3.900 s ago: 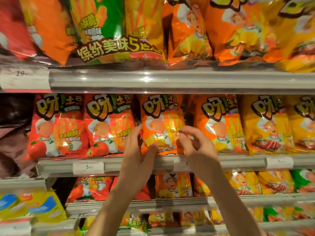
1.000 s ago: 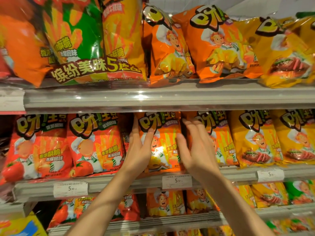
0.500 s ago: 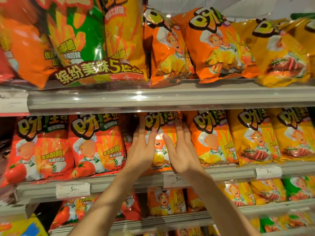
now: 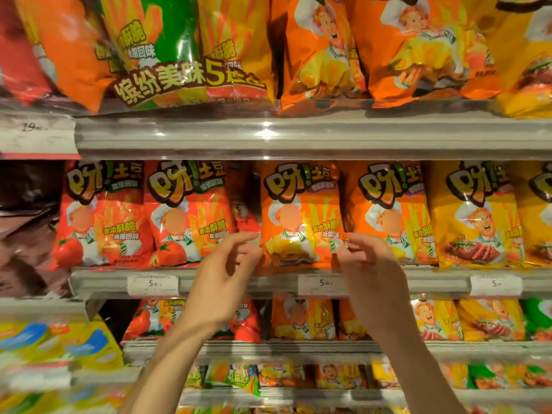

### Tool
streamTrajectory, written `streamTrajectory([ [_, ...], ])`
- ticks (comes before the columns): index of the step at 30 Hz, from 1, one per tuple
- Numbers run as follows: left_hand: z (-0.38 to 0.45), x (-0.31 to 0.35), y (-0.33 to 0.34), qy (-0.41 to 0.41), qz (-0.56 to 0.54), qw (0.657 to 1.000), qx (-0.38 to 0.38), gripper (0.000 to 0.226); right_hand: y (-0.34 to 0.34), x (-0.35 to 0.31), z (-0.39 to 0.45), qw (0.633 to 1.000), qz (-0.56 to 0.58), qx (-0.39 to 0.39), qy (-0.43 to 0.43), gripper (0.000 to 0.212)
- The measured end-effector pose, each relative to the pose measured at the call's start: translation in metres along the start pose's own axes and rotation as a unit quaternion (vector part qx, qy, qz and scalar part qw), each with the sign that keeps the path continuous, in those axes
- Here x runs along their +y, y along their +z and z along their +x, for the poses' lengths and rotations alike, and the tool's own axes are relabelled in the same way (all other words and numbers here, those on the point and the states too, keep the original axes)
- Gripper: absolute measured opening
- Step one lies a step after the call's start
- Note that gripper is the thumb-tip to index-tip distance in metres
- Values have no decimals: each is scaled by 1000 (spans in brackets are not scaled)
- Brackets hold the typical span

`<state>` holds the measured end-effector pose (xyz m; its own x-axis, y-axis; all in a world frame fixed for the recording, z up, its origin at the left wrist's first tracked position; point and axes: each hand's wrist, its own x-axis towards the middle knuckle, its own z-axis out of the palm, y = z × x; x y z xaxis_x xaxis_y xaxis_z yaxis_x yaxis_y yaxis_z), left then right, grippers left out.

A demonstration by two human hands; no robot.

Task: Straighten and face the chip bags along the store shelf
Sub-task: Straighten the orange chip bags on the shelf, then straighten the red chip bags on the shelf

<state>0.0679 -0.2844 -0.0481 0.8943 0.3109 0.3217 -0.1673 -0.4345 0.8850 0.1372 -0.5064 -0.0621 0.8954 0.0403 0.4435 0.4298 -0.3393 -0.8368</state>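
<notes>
Orange chip bag upright on the middle shelf, front facing out, above the centre price tag. Just left of that bag, two red tomato bags; wedged between, a narrow red bag turned edge-on. Just right of it, another orange bag, then yellow bags.

Left hand at the orange chip bag's lower left edge, fingers loosely curled, thumb and forefinger close together at the edge; grip relaxed, holding nothing plainly. Right hand at its lower right edge, fingers likewise loosely curled beside the bag, grip slack. Actual contact with the bag hard to tell through the blur.

Above it, larger bags on the upper shelf.
</notes>
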Motion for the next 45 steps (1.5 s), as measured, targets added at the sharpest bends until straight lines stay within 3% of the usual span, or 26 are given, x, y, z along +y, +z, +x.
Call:
streamTrajectory([
  [3,-24,-10,-7,-31,9,999,9,11,-13,14,-22,998,30,-25,44,24],
  [5,-40,-17,-11,-51,4,999,14,15,-16,23,-34,996,29,-46,74,12],
  [11,-65,-29,-20,-105,-23,994,31,17,-10,31,-55,986,24,-84,139,11],
  [17,-53,-39,-48,-86,-54,994,34,16,13,18,-62,986,9,-82,145,9],
  [22,-34,-55,-97,-56,-46,997,5,29,48,-9,-70,991,40,-43,121,13],
  [30,-3,-58,-154,5,-100,994,42,14,111,-59,-60,995,64,2,77,10],
  [35,11,-53,-141,75,16,997,32,22,143,-87,-30,997,65,-12,48,23],
  [38,19,-57,-123,56,112,992,21,62,168,-85,1,999,6,-36,28,42],
  [41,23,-53,-107,30,117,992,48,69,187,-84,23,995,-7,-89,43,70],
  [45,29,-50,-93,47,84,991,91,77,193,-83,34,993,20,-84,76,67],
])
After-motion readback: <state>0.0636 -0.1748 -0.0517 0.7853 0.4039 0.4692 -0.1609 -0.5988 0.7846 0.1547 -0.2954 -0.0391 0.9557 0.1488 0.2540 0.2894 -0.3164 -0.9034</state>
